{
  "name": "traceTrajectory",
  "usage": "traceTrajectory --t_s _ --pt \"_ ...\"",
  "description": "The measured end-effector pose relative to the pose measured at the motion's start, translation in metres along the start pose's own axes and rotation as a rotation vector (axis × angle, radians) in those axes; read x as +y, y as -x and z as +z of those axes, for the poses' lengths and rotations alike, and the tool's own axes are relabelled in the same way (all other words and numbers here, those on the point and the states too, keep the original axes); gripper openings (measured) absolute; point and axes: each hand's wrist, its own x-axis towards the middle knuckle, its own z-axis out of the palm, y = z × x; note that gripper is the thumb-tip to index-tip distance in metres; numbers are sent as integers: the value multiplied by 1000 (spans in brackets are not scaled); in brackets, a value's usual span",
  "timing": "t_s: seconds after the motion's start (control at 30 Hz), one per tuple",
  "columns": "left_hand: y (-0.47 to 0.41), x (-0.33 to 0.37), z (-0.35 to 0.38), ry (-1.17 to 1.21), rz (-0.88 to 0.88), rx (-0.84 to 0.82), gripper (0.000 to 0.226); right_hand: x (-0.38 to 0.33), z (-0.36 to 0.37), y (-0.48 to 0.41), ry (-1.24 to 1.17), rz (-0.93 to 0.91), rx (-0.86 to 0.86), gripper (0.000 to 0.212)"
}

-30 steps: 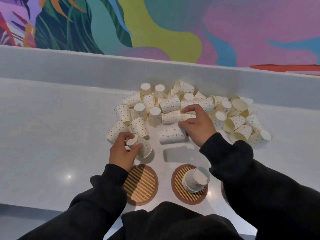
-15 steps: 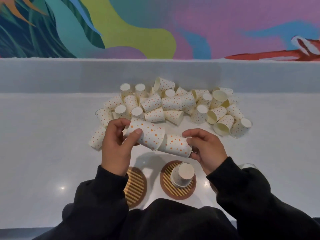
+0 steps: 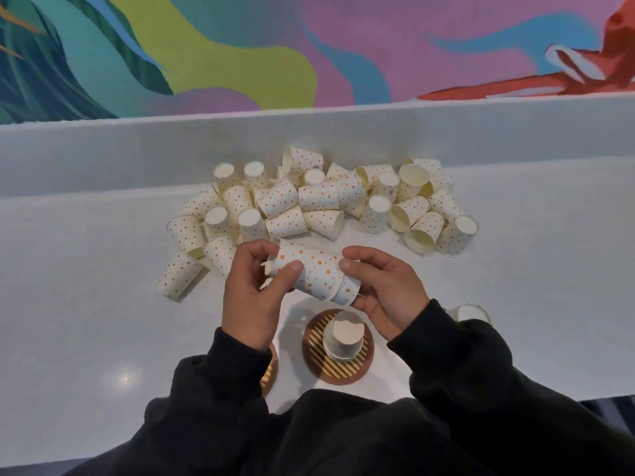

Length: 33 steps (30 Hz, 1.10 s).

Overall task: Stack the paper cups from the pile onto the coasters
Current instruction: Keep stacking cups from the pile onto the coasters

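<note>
Now, your left hand (image 3: pixel 251 297) and right hand (image 3: pixel 385 293) both curl around two nested cups (image 3: pixel 312 273), held sideways just above the coaster (image 3: pixel 338 376) with its short upturned stack (image 3: pixel 343 334). Squeeze hard and the thin paper may crush or jam; lower them crooked and that stack could topple off the coaster.
</note>
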Motion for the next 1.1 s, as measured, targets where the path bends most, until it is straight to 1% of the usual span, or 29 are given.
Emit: traceTrajectory --t_s 0.17,0.23,0.33,0.4,0.43,0.47,0.5,0.53,0.57,0.6,0.63,0.77,0.9,0.97,1.03,1.1 --pt "2 -8 9 -17 -21 -32 32 1 0 -1 -20 28 -10 30" --pt "3 -11 10 -29 -35 -44 31 1 -2 -2 -24 24 -7 27" --pt "-2 -10 3 -58 0 -124 30 1 -5 -3 -43 23 8 22" --pt "-19 -15 -12 -148 44 -124 26 1 -8 -4 -53 30 28 21" --pt "-32 -21 -23 -273 66 -82 22 1 -9 -4 -53 38 39 21" --pt "-49 -31 -38 -499 105 -43 21 1 -10 -4 -51 48 48 20" --pt "-66 -44 -54 -818 157 -43 31 1 -12 -4 -52 59 54 19" --pt "-81 -59 -70 -1150 182 -98 44 1 -13 -4 -56 72 58 18" --pt "-92 -72 -83 -1417 165 -173 56 1 -14 -3 -61 85 63 18" --pt "-100 -86 -95 -1580 142 -242 64 0 -15 -3 -67 97 70 18" --pt "-105 -99 -104 -1665 157 -296 67 1 -17 -2 -73 105 77 19" --pt "-117 -118 -117 -1777 355 -435 71 2 -21 1 -123 130 78 27" --pt "-134 -111 -110 -1830 527 -537 52 3 -23 4 -174 157 61 31" --pt "-140 -109 -105 -1855 573 -575 53 4 -24 4 -196 162 64 32" --pt "-142 -104 -98 -1821 608 -569 54 4 -25 5 -184 160 64 32" --pt "-136 -93 -89 -1749 605 -513 57 4 -27 5 -176 161 61 33"
